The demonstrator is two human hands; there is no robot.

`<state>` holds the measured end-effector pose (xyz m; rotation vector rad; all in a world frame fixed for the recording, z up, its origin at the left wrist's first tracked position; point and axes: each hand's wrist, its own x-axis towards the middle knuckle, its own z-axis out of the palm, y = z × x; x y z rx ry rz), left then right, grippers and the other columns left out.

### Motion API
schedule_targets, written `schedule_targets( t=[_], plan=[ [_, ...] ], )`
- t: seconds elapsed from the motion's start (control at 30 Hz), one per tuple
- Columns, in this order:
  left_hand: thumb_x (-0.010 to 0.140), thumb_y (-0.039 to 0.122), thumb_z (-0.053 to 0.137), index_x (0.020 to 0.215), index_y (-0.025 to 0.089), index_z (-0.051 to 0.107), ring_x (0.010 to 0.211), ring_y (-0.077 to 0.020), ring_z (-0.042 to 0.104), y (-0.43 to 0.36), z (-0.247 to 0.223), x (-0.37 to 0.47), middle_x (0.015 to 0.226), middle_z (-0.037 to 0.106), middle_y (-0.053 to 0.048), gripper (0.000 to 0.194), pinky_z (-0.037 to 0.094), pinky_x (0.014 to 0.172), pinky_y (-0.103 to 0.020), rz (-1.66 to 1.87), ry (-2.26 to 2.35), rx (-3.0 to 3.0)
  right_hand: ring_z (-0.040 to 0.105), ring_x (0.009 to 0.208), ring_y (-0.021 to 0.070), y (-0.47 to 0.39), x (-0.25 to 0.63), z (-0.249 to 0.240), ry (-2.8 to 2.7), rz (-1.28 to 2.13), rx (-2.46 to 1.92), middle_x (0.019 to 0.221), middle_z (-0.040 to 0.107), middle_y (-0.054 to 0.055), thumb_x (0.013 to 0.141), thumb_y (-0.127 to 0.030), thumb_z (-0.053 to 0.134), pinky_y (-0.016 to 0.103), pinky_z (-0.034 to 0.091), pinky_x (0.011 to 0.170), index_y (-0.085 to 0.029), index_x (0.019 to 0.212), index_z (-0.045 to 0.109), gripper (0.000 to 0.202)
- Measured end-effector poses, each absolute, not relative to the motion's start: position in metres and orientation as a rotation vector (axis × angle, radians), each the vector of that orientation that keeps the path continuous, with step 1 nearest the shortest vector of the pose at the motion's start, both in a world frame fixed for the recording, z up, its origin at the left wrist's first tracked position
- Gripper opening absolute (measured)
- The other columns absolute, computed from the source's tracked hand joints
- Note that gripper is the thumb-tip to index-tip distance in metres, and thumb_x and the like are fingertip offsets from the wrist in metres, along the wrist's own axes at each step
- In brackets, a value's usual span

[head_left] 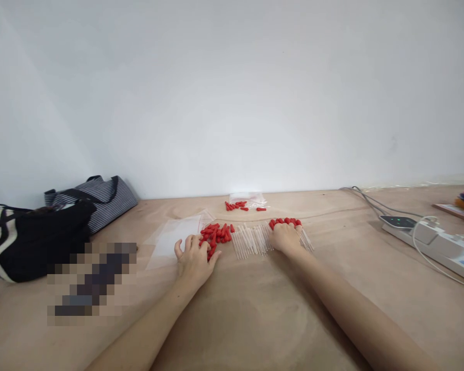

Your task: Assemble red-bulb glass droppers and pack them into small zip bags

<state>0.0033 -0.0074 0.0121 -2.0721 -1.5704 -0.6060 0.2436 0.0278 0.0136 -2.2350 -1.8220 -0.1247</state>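
My left hand (195, 260) rests palm down with its fingers apart, at the near left edge of a heap of small red club-shaped pieces (222, 234). Its fingertips touch or nearly touch the closest pieces. To the right of the heap, many thin white sticks (247, 242) lie side by side in a row. Over the right part of that row is my right hand (286, 237), its fingers curled in and their tips hidden. Just beyond its knuckles, several red pieces (285, 222) sit lined up at the far ends of the sticks.
Clear plastic bags (170, 239) lie under and left of the heap. Farther back are more red pieces (235, 206) and another clear bag (249, 198). A black bag (58, 242) and a striped bag (112, 206) stand left. At right lies a power strip (441, 245) with cables.
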Motion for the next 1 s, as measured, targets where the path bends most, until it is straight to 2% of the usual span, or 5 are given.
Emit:
schedule_targets(
  t=[0.13, 0.33, 0.53, 0.77, 1.0],
  plan=[
    [0.072, 0.032, 0.057, 0.063, 0.018, 0.059, 0.093, -0.0276, 0.048, -0.006, 0.011, 0.003, 0.093, 0.059, -0.011, 0.017, 0.023, 0.089, -0.052, -0.617, -1.566, -2.091, 0.047, 0.091, 0.0259, 0.003, 0.243, 0.019, -1.996, -0.175, -2.042, 0.094, 0.060, 0.015, 0.081, -0.021, 0.039, 0.036, 0.025, 0.072, -0.012, 0.085, 0.060, 0.023],
    [0.073, 0.025, 0.054, 0.064, 0.019, 0.058, 0.090, -0.0257, 0.050, -0.006, 0.008, 0.004, 0.089, 0.060, -0.009, 0.012, 0.023, 0.088, -0.051, -0.707, -1.579, -2.129, 0.044, 0.079, 0.0190, -0.045, 0.251, 0.009, -2.355, -0.202, -1.428, 0.079, 0.058, 0.006, 0.080, -0.017, 0.043, 0.031, 0.023, 0.067, -0.016, 0.075, 0.055, 0.013],
    [0.078, 0.021, 0.052, 0.071, 0.017, 0.058, 0.089, -0.0246, 0.052, -0.016, 0.017, 0.008, 0.088, 0.061, -0.008, 0.010, 0.025, 0.084, -0.046, -0.802, -1.457, -2.195, 0.044, 0.079, 0.0184, -0.057, 0.260, 0.002, -2.443, -0.122, -1.412, 0.079, 0.057, 0.005, 0.082, -0.019, 0.043, 0.033, 0.023, 0.070, -0.016, 0.075, 0.052, 0.012],
    [0.079, 0.020, 0.052, 0.076, 0.018, 0.057, 0.082, -0.0197, 0.053, -0.037, 0.013, 0.025, 0.082, 0.061, -0.003, 0.006, 0.033, 0.072, -0.035, -0.746, -1.203, -2.798, 0.046, 0.082, 0.0185, -0.059, 0.263, 0.006, -2.350, 0.084, -1.416, 0.082, 0.057, 0.004, 0.079, -0.029, 0.050, 0.032, 0.025, 0.071, -0.019, 0.079, 0.054, 0.011],
    [0.078, 0.025, 0.056, 0.099, 0.022, 0.061, 0.094, -0.0231, 0.051, -0.035, -0.002, 0.030, 0.103, 0.061, -0.005, 0.022, 0.035, 0.078, -0.039, -0.801, -1.240, -2.883, 0.049, 0.083, 0.0172, -0.056, 0.259, -0.004, -2.247, 0.180, -1.346, 0.084, 0.058, 0.001, 0.079, -0.038, 0.054, 0.033, 0.029, 0.072, -0.028, 0.090, 0.062, 0.018]
  ],
)
